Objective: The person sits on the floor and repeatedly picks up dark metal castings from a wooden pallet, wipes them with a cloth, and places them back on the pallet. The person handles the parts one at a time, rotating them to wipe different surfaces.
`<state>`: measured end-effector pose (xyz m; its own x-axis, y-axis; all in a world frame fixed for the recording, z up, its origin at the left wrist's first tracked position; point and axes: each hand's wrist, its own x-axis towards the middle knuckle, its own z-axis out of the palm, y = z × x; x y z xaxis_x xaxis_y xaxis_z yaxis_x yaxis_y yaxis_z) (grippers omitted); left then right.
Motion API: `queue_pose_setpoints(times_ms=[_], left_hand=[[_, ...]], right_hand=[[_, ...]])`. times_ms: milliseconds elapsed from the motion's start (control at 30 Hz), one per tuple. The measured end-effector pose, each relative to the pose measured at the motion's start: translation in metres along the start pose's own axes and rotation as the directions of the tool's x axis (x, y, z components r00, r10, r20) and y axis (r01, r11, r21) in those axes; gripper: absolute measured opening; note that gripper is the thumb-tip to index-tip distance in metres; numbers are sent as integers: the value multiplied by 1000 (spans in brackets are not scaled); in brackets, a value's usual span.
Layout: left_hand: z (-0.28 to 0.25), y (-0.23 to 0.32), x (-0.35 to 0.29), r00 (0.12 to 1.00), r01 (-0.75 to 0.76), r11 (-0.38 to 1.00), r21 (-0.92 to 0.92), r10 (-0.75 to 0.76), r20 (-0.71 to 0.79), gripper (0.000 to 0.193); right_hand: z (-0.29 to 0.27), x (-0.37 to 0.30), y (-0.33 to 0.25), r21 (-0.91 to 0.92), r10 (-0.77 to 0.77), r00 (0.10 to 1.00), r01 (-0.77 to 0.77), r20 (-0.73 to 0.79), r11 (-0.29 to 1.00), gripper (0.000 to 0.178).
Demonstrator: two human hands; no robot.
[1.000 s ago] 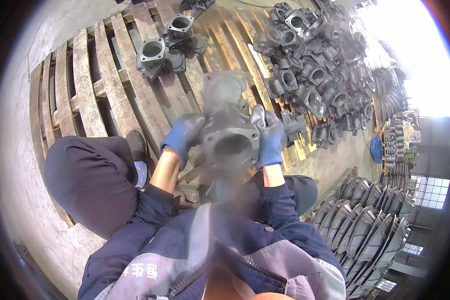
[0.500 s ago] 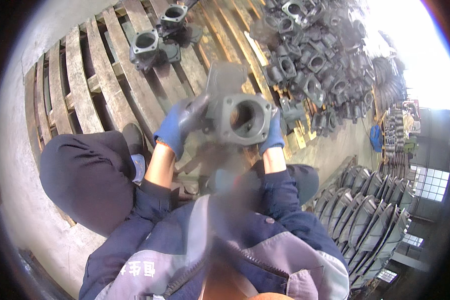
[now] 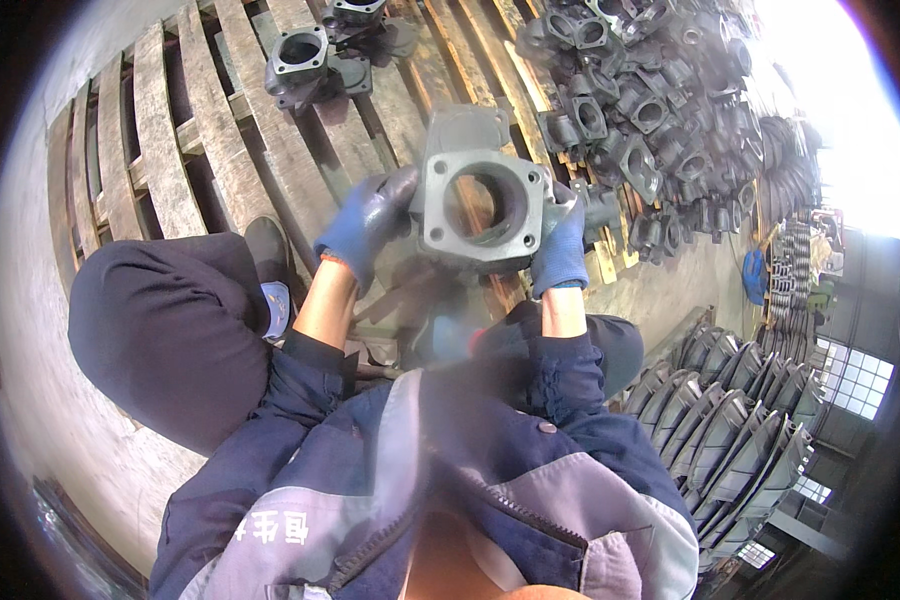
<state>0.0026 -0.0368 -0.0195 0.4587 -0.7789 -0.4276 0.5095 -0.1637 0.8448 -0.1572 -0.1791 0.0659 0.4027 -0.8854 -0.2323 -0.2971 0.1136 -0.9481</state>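
Holds a flanged grey metal casting (image 3: 507,205) between gloved left hand (image 3: 366,226) and gloved right hand (image 3: 562,238), with the four-holed square flange turned toward the camera. Curls left fingers around one side, presses right fingers along the other; cannot tell, with the tips hidden, how far underneath. Squats by a slatted wooden pallet (image 3: 160,130), with similar flanged castings (image 3: 300,50) beyond the left fingers and a piled heap of castings (image 3: 660,125) beyond the right. Risks, by judgement, dropping a probably heavy load through uneven pressure or slick palms, perhaps toward the dark shoe (image 3: 266,248) left of the left fingers. Might also chip the flange edge against the single casting (image 3: 599,206) just beyond the right fingers through swinging too wide.
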Motion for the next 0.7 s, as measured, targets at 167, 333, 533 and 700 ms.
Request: queue_pose_setpoints(times_ms=[167, 333, 533, 700], left_hand=[[-6, -4, 4, 980, -198, 873, 446, 159, 124, 39], [-3, 1, 3, 984, -155, 783, 603, 66, 167, 45], [-4, -11, 8, 974, -220, 773, 595, 140, 178, 42], [-5, -44, 23, 946, -318, 779, 540, 302, 122, 30]], right_hand=[[-3, 6, 6, -274, -75, 996, 60, -42, 960, 60], [-11, 13, 18, -362, -154, 985, 117, -76, 925, 64], [-12, 22, 25, -369, -176, 979, 129, -98, 921, 68], [-3, 14, 7, -381, -98, 984, 34, -148, 924, 61]])
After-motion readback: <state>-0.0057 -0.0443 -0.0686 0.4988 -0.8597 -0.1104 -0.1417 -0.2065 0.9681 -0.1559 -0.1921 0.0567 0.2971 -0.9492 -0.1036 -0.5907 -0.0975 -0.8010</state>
